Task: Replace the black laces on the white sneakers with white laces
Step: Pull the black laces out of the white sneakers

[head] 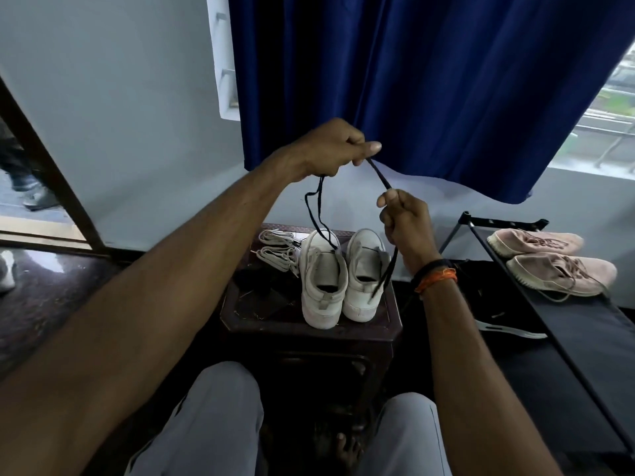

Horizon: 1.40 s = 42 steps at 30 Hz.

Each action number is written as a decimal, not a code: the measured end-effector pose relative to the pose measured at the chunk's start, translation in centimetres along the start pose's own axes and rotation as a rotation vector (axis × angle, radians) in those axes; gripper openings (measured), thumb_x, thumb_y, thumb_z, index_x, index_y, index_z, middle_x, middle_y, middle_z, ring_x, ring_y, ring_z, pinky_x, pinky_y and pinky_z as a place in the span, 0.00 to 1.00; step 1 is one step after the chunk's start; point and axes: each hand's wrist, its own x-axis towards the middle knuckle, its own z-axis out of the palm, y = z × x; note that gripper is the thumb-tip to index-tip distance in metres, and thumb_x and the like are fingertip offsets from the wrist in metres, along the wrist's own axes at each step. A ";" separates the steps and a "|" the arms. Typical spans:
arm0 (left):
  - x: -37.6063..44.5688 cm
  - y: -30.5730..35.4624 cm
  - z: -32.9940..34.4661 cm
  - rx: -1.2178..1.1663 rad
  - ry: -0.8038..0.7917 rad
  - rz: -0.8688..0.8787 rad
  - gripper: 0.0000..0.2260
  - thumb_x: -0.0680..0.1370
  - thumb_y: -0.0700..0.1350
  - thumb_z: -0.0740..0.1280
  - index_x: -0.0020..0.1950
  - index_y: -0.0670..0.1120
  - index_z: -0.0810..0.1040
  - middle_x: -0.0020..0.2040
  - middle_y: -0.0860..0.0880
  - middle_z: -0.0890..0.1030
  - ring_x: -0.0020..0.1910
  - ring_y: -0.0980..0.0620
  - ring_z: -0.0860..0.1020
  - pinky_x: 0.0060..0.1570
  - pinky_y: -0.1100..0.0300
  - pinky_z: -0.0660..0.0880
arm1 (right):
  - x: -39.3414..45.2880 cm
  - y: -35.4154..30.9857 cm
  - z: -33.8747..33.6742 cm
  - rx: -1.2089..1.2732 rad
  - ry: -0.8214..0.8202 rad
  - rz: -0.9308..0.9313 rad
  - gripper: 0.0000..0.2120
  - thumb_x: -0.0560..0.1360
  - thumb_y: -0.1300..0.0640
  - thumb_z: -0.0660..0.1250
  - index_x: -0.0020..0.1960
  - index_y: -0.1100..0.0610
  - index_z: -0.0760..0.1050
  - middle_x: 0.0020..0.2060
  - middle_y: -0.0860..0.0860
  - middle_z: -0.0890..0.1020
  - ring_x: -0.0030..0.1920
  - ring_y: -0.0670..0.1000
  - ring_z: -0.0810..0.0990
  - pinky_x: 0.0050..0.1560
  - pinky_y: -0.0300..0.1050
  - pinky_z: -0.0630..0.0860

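Head view: both hands, left (331, 149) and right (403, 214), pinch a black lace (379, 176) raised above the white sneakers (342, 276). White laces (278, 250) lie beside them on the counter (261, 314).

A deep blue pleated curtain (429, 80) hangs behind; two dusty pink suede sneakers (549, 259) (laced) sit on a black metal-framed rack (567, 355).

A room in a home: a blue curtain (429, 80) hangs over a window (604, 108) in a pale wall, a black shoe rack (567, 338) holds pink sneakers (556, 259), and a dark wooden side table (309, 324) stands on a dark polished floor (51, 304) beside an open doorway (24, 187).
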 end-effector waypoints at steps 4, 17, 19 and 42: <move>-0.5 -0.4 0.1 -0.378 0.018 -0.069 0.14 0.83 0.49 0.66 0.44 0.40 0.80 0.38 0.42 0.68 0.30 0.57 0.62 0.28 0.64 0.60 | -0.3 0.9 0.5 0.021 -0.045 0.066 0.18 0.87 0.54 0.55 0.43 0.56 0.76 0.29 0.51 0.76 0.25 0.46 0.62 0.25 0.37 0.60; -1.6 0.5 1.4 -0.798 0.005 -0.101 0.13 0.86 0.38 0.58 0.66 0.33 0.73 0.33 0.51 0.73 0.26 0.60 0.63 0.23 0.68 0.57 | -1.4 0.2 1.0 0.230 -0.200 0.145 0.18 0.87 0.51 0.54 0.44 0.57 0.75 0.55 0.53 0.86 0.27 0.48 0.61 0.29 0.42 0.55; -1.7 0.1 2.1 -0.795 -0.018 -0.120 0.13 0.86 0.38 0.57 0.68 0.36 0.74 0.33 0.50 0.67 0.25 0.60 0.61 0.24 0.67 0.55 | -1.5 -0.5 1.2 0.375 -0.299 0.145 0.18 0.87 0.49 0.53 0.44 0.56 0.73 0.64 0.55 0.82 0.27 0.48 0.59 0.30 0.44 0.53; -1.7 -1.5 2.7 -0.778 0.142 -0.190 0.09 0.86 0.38 0.56 0.57 0.37 0.74 0.35 0.44 0.78 0.21 0.58 0.60 0.21 0.66 0.58 | -2.5 0.9 1.7 0.083 -0.172 0.169 0.19 0.86 0.47 0.56 0.43 0.55 0.77 0.37 0.50 0.80 0.31 0.46 0.72 0.35 0.40 0.70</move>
